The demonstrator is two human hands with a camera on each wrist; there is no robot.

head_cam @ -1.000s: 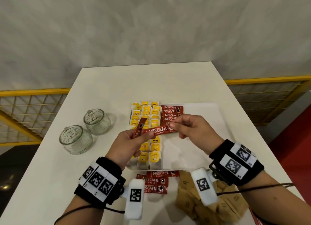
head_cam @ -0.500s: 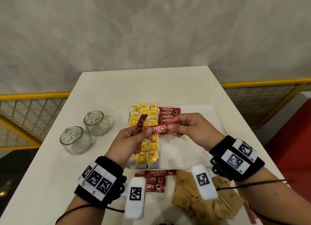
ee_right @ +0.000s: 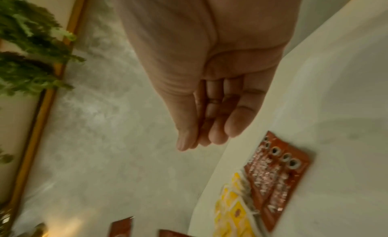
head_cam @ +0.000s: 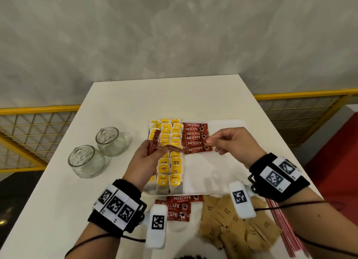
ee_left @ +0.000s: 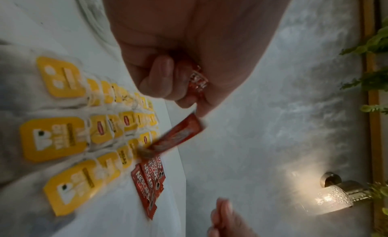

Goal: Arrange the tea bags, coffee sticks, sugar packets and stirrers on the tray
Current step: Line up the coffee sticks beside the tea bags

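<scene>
Head view, tray: the white tray (head_cam: 222,181) is lying on the desk (head_cam: 135,103), with yellow tea bags (head_cam: 170,167) filling its left side in columns and red coffee sticks (head_cam: 195,137) stacking in a row beside them, apparently so that each kind is keeping its own block.
Head view, left hand: the left hand (head_cam: 144,162) is hovering over the tea bags, its fingers curling round spare coffee sticks (head_cam: 154,144) that are poking up past the fingertips, likely a supply being kept ready for the row.
Head view, right hand: the right hand (head_cam: 231,144) is hanging just right of the row's nearest stick (head_cam: 196,150), thumb and forefinger drawing close together; whether they are touching the stick's end I cannot tell.
Head view, waiting stock: more coffee sticks (head_cam: 178,208), brown sugar packets (head_cam: 232,225) and red stirrers (head_cam: 282,229) are lying on the desk, nearer the wrists than the fingers, not yet on the tray.
Left wrist view: the fingers (ee_left: 161,74) are gripping a crumpled stick against the palm, while another stick (ee_left: 178,136) is jutting out beyond the fingertips toward the laid row (ee_left: 149,182).
Right wrist view: the fingers (ee_right: 210,121) are lying nearly straight and pressed together, holding nothing I can make out, with the row (ee_right: 275,175) just beyond and below the fingertips.
</scene>
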